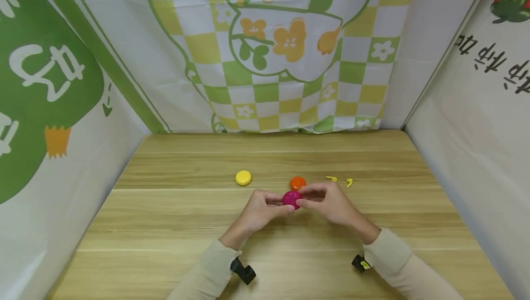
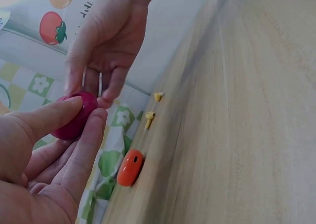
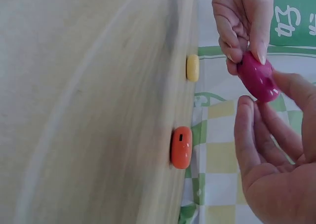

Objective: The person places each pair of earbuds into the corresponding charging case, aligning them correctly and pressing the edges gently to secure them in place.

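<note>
Above the table, both hands hold a glossy magenta earbud case (image 1: pixel 291 198). My left hand (image 1: pixel 260 210) pinches it from the left between thumb and fingers. On the other side my right hand (image 1: pixel 334 204) has its thumb against the case, with fingertips at its edge. The case looks closed in the right wrist view, though fingers cover part of it. Just behind the hands lies an orange earbud case (image 1: pixel 297 183), its dark charging port (image 2: pixel 135 160) showing in the left wrist view.
A yellow earbud case (image 1: pixel 243 178) lies farther left on the wooden table (image 1: pixel 174 226). To the right are two yellow earbuds, one earbud (image 1: pixel 331 178) beside the other earbud (image 1: pixel 349 182). Printed cloth walls (image 1: pixel 463 152) enclose the table's back and sides.
</note>
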Demonstrator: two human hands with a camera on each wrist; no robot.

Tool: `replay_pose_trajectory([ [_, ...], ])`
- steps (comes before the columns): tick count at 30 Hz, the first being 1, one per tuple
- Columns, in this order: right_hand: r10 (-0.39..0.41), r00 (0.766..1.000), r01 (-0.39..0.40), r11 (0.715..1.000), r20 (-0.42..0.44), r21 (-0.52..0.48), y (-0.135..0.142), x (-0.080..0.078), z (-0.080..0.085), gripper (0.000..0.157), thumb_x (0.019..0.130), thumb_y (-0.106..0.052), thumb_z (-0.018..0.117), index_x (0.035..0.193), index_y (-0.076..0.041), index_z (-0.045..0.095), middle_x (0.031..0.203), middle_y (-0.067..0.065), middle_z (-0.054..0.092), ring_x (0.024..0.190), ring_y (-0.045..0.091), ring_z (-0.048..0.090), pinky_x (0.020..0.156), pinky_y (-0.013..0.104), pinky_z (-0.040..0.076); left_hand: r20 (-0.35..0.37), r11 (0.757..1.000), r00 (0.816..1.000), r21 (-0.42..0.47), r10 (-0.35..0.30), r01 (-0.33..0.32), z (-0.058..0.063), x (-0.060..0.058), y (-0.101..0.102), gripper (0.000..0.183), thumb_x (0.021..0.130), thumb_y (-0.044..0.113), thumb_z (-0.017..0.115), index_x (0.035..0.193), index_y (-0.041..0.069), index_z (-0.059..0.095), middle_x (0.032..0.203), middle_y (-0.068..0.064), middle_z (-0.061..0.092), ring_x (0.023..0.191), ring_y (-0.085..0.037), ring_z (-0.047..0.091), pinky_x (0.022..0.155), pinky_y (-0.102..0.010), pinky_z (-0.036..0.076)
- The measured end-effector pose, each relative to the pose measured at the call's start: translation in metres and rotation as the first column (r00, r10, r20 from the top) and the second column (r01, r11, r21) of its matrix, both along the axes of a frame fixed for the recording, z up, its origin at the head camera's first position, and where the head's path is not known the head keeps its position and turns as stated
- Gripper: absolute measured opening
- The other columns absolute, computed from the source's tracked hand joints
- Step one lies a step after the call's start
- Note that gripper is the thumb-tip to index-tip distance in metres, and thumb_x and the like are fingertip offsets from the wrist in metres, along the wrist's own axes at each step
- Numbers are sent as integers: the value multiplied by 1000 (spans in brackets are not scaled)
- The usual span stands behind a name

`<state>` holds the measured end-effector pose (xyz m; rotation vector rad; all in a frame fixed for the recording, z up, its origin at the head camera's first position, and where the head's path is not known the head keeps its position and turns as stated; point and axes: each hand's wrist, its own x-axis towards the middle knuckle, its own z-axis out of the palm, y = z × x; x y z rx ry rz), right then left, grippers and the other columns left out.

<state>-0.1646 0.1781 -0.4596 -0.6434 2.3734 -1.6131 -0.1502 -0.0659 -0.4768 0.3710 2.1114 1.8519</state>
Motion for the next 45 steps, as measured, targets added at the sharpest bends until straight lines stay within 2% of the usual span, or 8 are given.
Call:
replay_pose_trajectory([
  [7,-104,992,101,994,66,49,2,0,-3,24,93,-24,83,113,-10,80,112,9,81,97,16,77,86,25,64,26,999,999,-9,37,-36,2,-6,9,29,93,17,83,116,1,80,102,-16,82,93,-24,81,85,-35,66],
  [11,-142,984,133,988,108,82,5,-2,-4,28,93,-28,83,114,-9,80,110,8,81,97,17,78,87,31,65,3,995,997,-61,75,-74,4,-8,13,31,92,20,85,115,0,79,103,-15,82,91,-21,80,83,-33,66],
  [15,-172,972,153,981,160,119,9,-5,-5,33,93,-32,83,115,-8,80,105,8,81,93,18,77,86,36,66,-23,986,992,-111,124,-126,4,-11,16,31,92,20,85,112,-2,78,103,-16,81,91,-26,79,80,-34,66],
  [20,-176,957,148,980,231,133,13,-11,-6,30,95,-28,82,115,-6,80,109,10,80,89,17,77,81,35,66,-78,975,991,-190,106,-119,3,-14,20,21,94,17,82,106,-1,81,95,-15,82,83,-28,79,70,-34,65],
  [25,-172,944,139,981,283,135,12,-15,-9,24,98,-19,78,113,-1,81,108,14,81,87,16,77,79,32,66,-53,973,995,-210,86,-96,0,-18,25,14,95,13,81,100,0,83,86,-13,81,76,-25,79,70,-34,66],
  [27,-177,940,142,980,291,138,11,-16,-11,23,98,-17,77,112,0,81,106,14,81,85,15,77,78,30,66,-31,973,996,-210,88,-93,-1,-20,27,13,95,12,80,99,-1,83,84,-13,81,75,-25,79,71,-35,67],
  [36,-219,928,174,970,300,170,8,-20,-20,17,97,-12,77,104,4,81,94,14,81,77,13,76,71,27,65,-17,968,995,-229,99,-100,-6,-25,32,11,95,5,78,95,-5,82,82,-18,80,70,-26,79,64,-30,65],
  [45,-249,922,196,961,297,197,6,-20,-23,14,97,-9,76,99,3,82,87,14,81,72,12,76,69,28,65,-7,963,993,-244,120,-118,-11,-27,34,10,94,3,78,91,-6,82,75,-17,79,64,-21,78,61,-29,64],
])
